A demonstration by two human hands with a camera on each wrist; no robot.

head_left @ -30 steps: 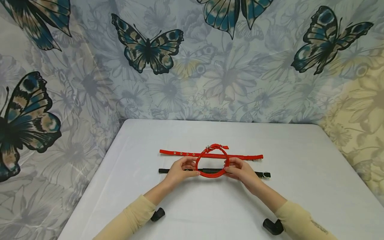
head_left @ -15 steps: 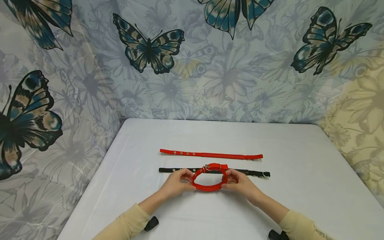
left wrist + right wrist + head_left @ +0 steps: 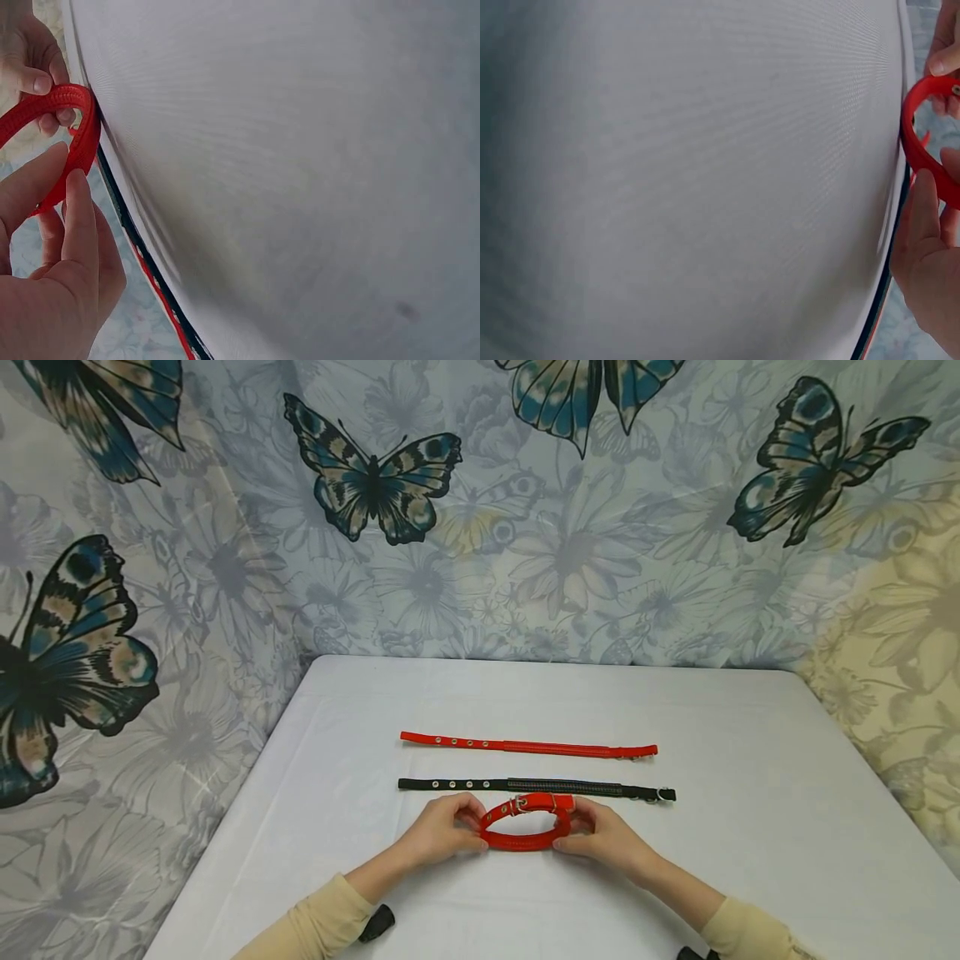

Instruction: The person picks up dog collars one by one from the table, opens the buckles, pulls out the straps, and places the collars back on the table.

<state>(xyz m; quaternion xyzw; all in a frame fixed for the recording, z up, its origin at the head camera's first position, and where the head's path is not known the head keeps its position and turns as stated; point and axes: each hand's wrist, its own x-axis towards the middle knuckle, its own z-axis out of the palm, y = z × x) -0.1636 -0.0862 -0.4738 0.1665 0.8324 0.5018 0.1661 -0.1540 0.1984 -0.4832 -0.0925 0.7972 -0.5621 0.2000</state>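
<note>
A red pet collar point(image 3: 522, 842), buckled into a loop, is held between both hands near the middle of the table. The left hand point(image 3: 444, 832) pinches its left side between thumb and fingers; the right hand point(image 3: 609, 838) pinches the opposite side. Its metal buckle and eyelets face up along the far part of the loop. In the left wrist view the collar point(image 3: 84, 135) shows a padded inner band, with the left thumb and fingertips on it. The right wrist view catches part of the same loop point(image 3: 913, 135), cut off by the frame edge.
Just beyond the hands a black collar point(image 3: 562, 787) lies stretched straight across the white table point(image 3: 360, 693). Farther back, roughly parallel to it, lies a second red collar point(image 3: 555, 748), also unbuckled. Butterfly-patterned cloth point(image 3: 480, 602) stands behind the table.
Both hands have brought the looped red collar nearer the person and tipped it flatter, uncovering the black collar behind. The two straight collars have stayed in place.
</note>
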